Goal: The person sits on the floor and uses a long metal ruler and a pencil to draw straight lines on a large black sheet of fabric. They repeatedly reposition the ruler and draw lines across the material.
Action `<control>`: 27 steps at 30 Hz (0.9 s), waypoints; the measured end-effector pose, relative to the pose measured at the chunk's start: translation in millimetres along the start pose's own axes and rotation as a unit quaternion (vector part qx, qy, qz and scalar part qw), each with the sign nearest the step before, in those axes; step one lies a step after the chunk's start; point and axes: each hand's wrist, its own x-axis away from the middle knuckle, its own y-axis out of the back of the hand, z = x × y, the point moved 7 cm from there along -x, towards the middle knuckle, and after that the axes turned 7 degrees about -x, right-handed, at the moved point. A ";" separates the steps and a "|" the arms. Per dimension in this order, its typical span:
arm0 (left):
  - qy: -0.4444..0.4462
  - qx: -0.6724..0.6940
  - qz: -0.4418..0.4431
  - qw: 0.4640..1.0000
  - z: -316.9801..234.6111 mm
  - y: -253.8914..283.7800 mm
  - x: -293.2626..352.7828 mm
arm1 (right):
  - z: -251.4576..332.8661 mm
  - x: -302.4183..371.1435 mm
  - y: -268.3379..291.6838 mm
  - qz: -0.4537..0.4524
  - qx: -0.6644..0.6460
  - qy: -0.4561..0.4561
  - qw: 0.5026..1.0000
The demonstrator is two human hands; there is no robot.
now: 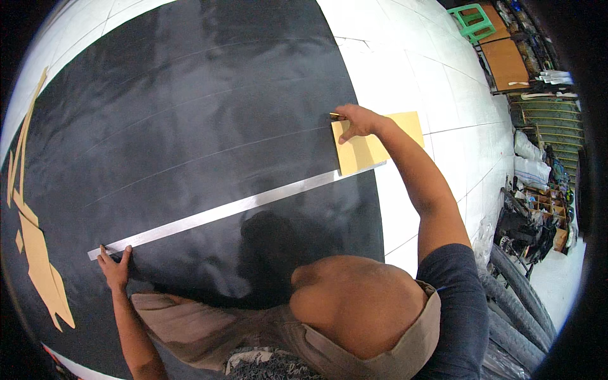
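A large black sheet [209, 95] with faint pale lines across it lies spread on the floor. On it a long straight metal ruler [234, 210] runs slantwise from lower left to upper right. My left hand [115, 268] presses the ruler's left end, thumb and fingers apart. At the sheet's right edge, a yellow rectangular card [380, 142] covers the ruler's far end and sticks out over the white floor. My right hand [360, 121] rests over the card's upper left corner. A thin pen-like tool [336, 115] pokes out from its fingers; its exact kind is unclear.
Cut yellow pattern pieces [44, 269] lie along the sheet's left side. My bent knee [358, 304] is close below the ruler. Dark rolls [516, 316] stand at the lower right, with a green stool [472, 24] and cluttered shelves [548, 206] beyond the white tiles.
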 end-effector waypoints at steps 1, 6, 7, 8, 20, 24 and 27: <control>-0.001 0.004 -0.001 1.000 -0.4 -0.8 0.4 | -2.7 0.0 -2.0 0.010 0.003 -0.005 1.000; -0.003 0.000 -0.004 1.000 1.9 -0.9 -1.1 | -15.6 -0.1 -0.1 0.004 0.060 -0.019 0.998; -0.002 0.002 -0.006 1.000 3.2 -0.8 -1.7 | -16.8 1.1 3.7 -0.011 0.052 -0.018 0.998; -0.003 0.006 -0.007 1.000 2.8 -1.6 -2.7 | -16.9 2.1 9.2 -0.026 0.046 -0.018 0.998; -0.002 0.017 -0.004 1.000 1.1 -4.3 -3.3 | -6.6 2.3 4.7 -0.099 -0.009 0.011 0.995; 0.004 0.012 -0.004 1.000 1.0 1.3 -0.4 | 7.5 -0.7 0.9 -0.089 0.000 0.035 0.995; 0.014 0.001 0.010 1.000 -4.7 3.5 3.7 | 7.6 1.7 -2.8 -0.102 0.019 0.038 0.994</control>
